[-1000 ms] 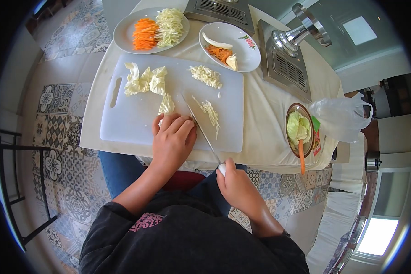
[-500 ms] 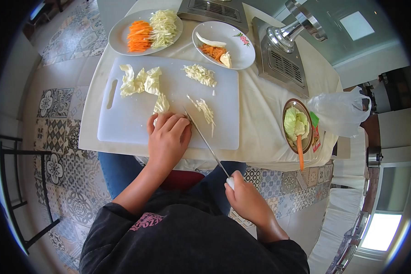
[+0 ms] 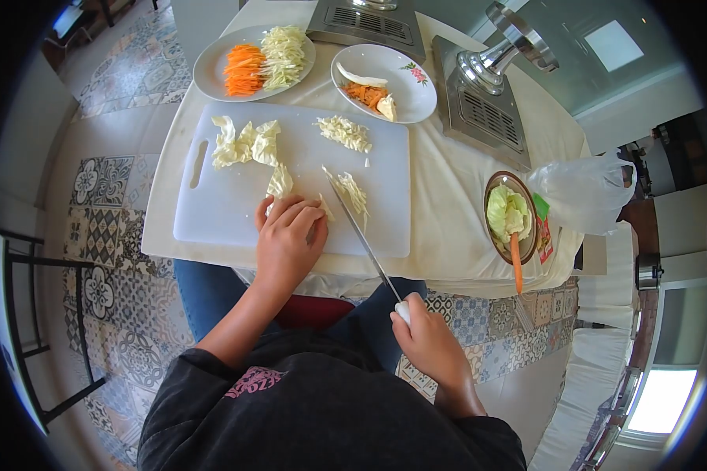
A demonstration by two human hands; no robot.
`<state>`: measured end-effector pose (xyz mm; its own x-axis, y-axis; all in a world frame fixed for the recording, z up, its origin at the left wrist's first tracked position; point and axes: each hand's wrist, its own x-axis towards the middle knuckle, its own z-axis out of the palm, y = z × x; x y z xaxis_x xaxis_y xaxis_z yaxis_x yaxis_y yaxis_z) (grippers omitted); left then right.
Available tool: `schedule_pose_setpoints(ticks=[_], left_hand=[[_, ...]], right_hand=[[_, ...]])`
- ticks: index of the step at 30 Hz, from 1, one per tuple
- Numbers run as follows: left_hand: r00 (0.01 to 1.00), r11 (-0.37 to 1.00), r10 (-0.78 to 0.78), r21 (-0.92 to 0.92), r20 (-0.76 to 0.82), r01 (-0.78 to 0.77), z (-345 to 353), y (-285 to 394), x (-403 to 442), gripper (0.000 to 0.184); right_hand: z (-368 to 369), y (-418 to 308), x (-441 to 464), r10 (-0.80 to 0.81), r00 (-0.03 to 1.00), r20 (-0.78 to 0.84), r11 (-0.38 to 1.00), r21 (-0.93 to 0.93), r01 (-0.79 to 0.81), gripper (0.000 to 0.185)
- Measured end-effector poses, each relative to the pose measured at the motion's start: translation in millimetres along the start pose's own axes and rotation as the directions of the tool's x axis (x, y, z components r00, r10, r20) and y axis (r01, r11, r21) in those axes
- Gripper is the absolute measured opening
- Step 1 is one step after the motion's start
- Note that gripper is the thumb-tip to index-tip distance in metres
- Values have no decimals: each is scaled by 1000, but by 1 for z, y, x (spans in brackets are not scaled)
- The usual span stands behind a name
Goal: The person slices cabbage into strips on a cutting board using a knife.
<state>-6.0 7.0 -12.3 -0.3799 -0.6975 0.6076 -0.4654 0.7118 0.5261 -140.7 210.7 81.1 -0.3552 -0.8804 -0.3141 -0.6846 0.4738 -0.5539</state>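
Note:
My right hand (image 3: 430, 337) is closed round the white handle of a long knife (image 3: 367, 245), its blade slanting over the white cutting board (image 3: 236, 213). With fingers curled down, my left hand (image 3: 292, 239) presses a bundle of cabbage leaf (image 3: 280, 182) onto the board near its front edge. A thin cut strip lies between my left fingertips and the blade. Right by the knife tip sit cabbage shreds (image 3: 351, 194). Farther back are a small heap of shredded cabbage (image 3: 344, 133) and several loose leaf pieces (image 3: 245, 144).
Behind the board stand a plate (image 3: 212, 88) with shredded carrot and cabbage, and a flowered plate (image 3: 416, 98) with trimmings. A metal stove (image 3: 491, 118) is at the back right. A brown-rimmed bowl (image 3: 532, 245) holds cabbage and a carrot, beside a plastic bag (image 3: 585, 196).
The knife blade has moved right, away from my left fingertips, exposing a thin cut strip. My left hand stays on the cabbage. The whole view has shifted slightly.

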Motion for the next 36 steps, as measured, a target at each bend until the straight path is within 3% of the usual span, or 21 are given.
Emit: schedule_pose_setpoints(ticks=[4, 16, 25, 36], left_hand=[[1000, 1000, -7, 5, 5, 7, -1, 2, 1, 7], [999, 999, -14, 32, 39, 13, -2, 3, 3, 9], [999, 999, -12, 35, 39, 11, -1, 2, 2, 9], [999, 1000, -20, 1, 34, 20, -1, 1, 2, 9]], right_hand=[[-1, -6, -2, 58, 998, 12, 998, 26, -59, 26], [19, -12, 1, 34, 999, 29, 999, 16, -35, 27], [31, -19, 26, -65, 998, -8, 998, 24, 65, 27], [12, -22, 15, 34, 994, 102, 999, 38, -38, 27]])
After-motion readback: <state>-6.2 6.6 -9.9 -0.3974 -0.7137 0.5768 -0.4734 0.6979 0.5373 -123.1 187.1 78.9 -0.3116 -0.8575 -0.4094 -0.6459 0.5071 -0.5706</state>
